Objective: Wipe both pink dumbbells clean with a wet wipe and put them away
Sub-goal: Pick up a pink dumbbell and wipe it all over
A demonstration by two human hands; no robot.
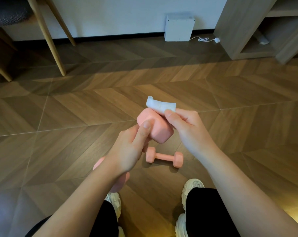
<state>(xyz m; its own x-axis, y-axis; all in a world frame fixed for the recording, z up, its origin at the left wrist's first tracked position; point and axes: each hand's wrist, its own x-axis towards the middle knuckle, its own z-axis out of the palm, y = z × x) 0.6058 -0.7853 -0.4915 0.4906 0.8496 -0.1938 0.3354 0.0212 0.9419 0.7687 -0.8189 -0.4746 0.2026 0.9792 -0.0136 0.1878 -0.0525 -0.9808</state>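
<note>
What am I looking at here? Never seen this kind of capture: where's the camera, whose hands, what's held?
There is no robot here. This is one picture from a wide-angle camera worn on a person's head, looking forward and down, so the two bare arms entering from below are the wearer's own. The left hand grips a pink dumbbell by its handle, with one end tipped up. The right hand pinches a folded white wet wipe at that upper end. A second pink dumbbell lies on the wooden floor just ahead of the person's pale sneakers. Farther back are wooden chair legs, a white box by the wall with a white cable, and a shelf unit.
</note>
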